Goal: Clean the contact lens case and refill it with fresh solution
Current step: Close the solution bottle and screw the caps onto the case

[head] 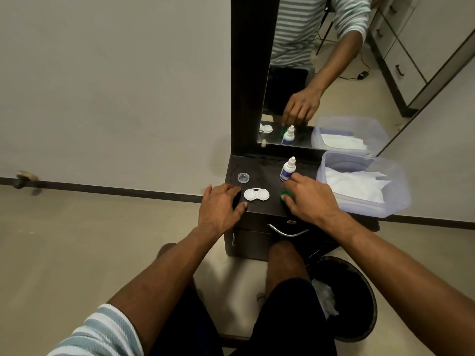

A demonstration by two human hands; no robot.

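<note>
A white contact lens case [256,195] lies uncapped on the dark dresser top [264,165], both wells facing up. A small white solution bottle [288,169] with a blue label stands behind it. My left hand [221,205] rests flat on the top, just left of the case, fingers spread. My right hand [308,199] is right of the case, its thumb and fingers pinching a green cap [284,194] that sits on the surface. A small clear round lid [243,177] lies at the back left.
A translucent plastic tub [395,199] with white tissues stands at the right edge. A mirror [334,73] rises behind the top and reflects the scene. Below are a drawer with a metal handle [288,231] and a dark bin [359,294] holding crumpled tissue.
</note>
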